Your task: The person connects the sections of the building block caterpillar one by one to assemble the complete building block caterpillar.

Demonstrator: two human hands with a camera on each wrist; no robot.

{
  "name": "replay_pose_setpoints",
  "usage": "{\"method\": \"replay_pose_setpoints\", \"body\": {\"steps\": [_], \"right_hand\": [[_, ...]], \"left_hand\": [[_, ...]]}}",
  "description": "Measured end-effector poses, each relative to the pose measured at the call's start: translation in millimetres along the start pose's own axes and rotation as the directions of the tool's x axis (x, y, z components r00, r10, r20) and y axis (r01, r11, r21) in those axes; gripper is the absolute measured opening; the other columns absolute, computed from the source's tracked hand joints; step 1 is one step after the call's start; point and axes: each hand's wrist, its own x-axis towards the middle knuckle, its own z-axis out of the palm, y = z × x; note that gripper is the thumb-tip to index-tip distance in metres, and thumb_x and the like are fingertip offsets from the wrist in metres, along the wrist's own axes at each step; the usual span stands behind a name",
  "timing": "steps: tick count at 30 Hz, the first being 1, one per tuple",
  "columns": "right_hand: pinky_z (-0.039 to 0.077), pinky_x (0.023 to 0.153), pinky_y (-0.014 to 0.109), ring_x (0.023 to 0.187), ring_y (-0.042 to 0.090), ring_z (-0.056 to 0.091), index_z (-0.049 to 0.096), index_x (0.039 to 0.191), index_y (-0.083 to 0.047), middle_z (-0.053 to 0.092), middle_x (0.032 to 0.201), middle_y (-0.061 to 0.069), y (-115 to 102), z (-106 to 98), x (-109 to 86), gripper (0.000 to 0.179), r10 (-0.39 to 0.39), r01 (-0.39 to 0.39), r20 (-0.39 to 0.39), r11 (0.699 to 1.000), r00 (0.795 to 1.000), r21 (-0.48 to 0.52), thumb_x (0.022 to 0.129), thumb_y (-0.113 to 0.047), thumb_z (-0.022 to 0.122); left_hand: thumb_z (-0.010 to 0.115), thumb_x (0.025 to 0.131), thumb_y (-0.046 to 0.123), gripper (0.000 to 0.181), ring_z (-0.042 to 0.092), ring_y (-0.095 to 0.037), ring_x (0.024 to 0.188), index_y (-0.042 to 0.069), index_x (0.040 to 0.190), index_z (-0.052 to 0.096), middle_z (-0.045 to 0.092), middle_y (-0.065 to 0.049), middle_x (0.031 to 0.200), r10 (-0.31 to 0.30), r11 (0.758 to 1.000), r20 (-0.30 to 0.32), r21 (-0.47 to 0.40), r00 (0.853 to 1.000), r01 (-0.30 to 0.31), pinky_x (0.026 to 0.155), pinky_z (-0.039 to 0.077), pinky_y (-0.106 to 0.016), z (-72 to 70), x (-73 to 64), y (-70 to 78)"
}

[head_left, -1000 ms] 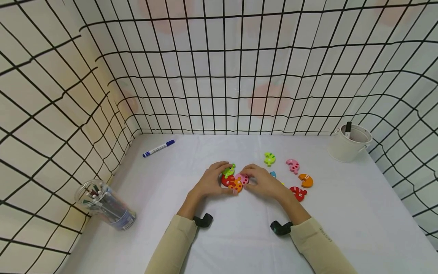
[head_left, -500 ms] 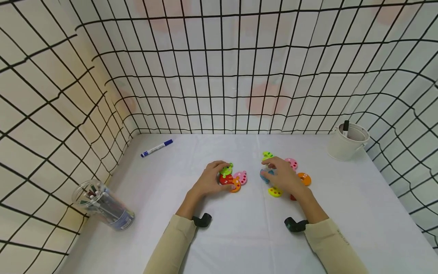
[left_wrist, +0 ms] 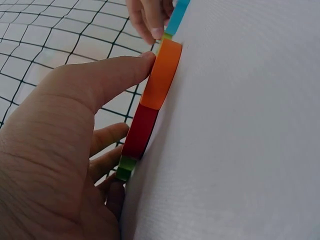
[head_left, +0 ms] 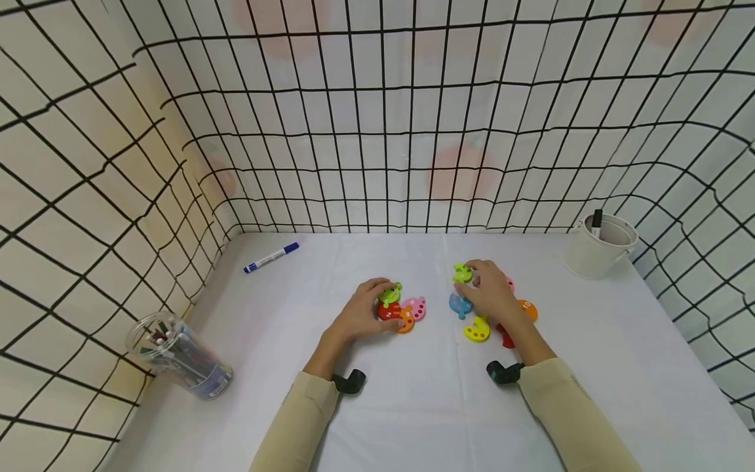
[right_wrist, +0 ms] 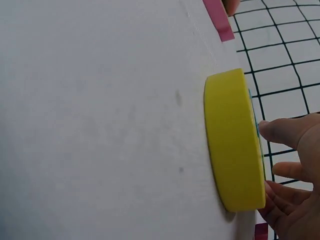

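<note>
My left hand (head_left: pixel 364 313) holds a joined cluster of curved wooden puzzle pieces, its thumb at the orange piece (head_left: pixel 407 318) and its fingers by the green frog-head piece (head_left: pixel 390 294). Between these lies a red piece (head_left: pixel 387 311) marked 2; a pink spotted piece (head_left: pixel 415 307) fits against the orange one. My right hand (head_left: pixel 494 295) is over the loose pieces, thumb and fingers spread, fingertips right at a light green piece (head_left: pixel 461 273). A blue piece (head_left: pixel 458 306) is just below the thumb, and a yellow piece (right_wrist: pixel 232 142) stands large in the right wrist view.
Partly hidden under the right hand and forearm are pink, orange (head_left: pixel 529 309) and red (head_left: pixel 508 339) pieces. A blue marker (head_left: pixel 271 257) lies back left. A jar of pens (head_left: pixel 179 357) stands left, a white bucket (head_left: pixel 598 249) back right. Black wire mesh (head_left: pixel 386 131) surrounds the table.
My right hand has left the joined cluster, moved right over the blue piece, then slightly up to the light green piece. The left hand has stayed on the cluster.
</note>
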Motion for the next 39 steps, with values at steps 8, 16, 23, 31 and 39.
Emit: {"method": "replay_pose_setpoints", "body": {"steps": [8, 16, 23, 31, 39], "right_hand": [[0.052, 0.086, 0.044, 0.105, 0.033, 0.051, 0.042, 0.153, -0.002, 0.050, 0.136, 0.023, 0, 3, 7.9, 0.068, 0.016, -0.014, 0.048, 0.999, 0.999, -0.042, 0.099, -0.039, 0.064], [0.039, 0.116, 0.062, 0.132, 0.041, 0.047, 0.045, 0.151, -0.003, 0.044, 0.152, 0.025, 0, 4, 8.4, 0.059, 0.005, -0.005, 0.071, 1.000, 0.997, -0.001, 0.099, -0.026, 0.060], [0.041, 0.114, 0.063, 0.129, 0.041, 0.049, 0.047, 0.150, -0.005, 0.047, 0.150, 0.025, -2, 1, 5.5, 0.055, 0.002, -0.001, 0.074, 1.000, 0.997, -0.011, 0.100, -0.023, 0.060], [0.041, 0.115, 0.061, 0.130, 0.040, 0.048, 0.047, 0.151, -0.005, 0.046, 0.152, 0.024, -1, -2, 4.8, 0.055, 0.000, 0.000, 0.074, 1.000, 0.997, -0.002, 0.101, -0.022, 0.062], [0.051, 0.082, 0.037, 0.101, 0.029, 0.053, 0.051, 0.149, -0.009, 0.057, 0.121, 0.015, -5, -6, -2.1, 0.053, -0.017, 0.015, 0.032, 0.999, 0.999, 0.048, 0.099, -0.022, 0.064]], "left_hand": [[0.076, 0.081, 0.049, 0.081, 0.034, -0.029, 0.151, 0.020, 0.152, 0.049, 0.040, -0.006, 0.161, -0.001, 1.000, 0.009, 0.031, 1.000, 0.001, 0.121, 0.036, -0.056, 0.4, -1.9, -1.8], [0.077, 0.079, 0.047, 0.082, 0.034, -0.031, 0.151, 0.019, 0.152, 0.050, 0.042, -0.008, 0.160, 0.004, 1.000, -0.003, 0.030, 1.000, -0.004, 0.120, 0.037, -0.057, -1.4, -4.5, -1.8], [0.076, 0.079, 0.047, 0.082, 0.032, -0.030, 0.152, 0.020, 0.152, 0.050, 0.038, -0.007, 0.163, 0.006, 1.000, 0.010, 0.023, 1.000, -0.007, 0.120, 0.037, -0.057, -2.5, -3.0, -1.3], [0.079, 0.079, 0.046, 0.082, 0.031, -0.030, 0.153, 0.019, 0.150, 0.052, 0.038, -0.006, 0.163, 0.012, 1.000, 0.008, 0.003, 1.000, -0.012, 0.120, 0.037, -0.057, -4.4, -1.7, 0.6], [0.084, 0.078, 0.047, 0.083, 0.035, -0.027, 0.151, 0.022, 0.150, 0.053, 0.041, -0.003, 0.161, -0.002, 1.000, 0.015, -0.005, 1.000, 0.002, 0.121, 0.036, -0.054, -4.2, -1.1, -2.1]]}}
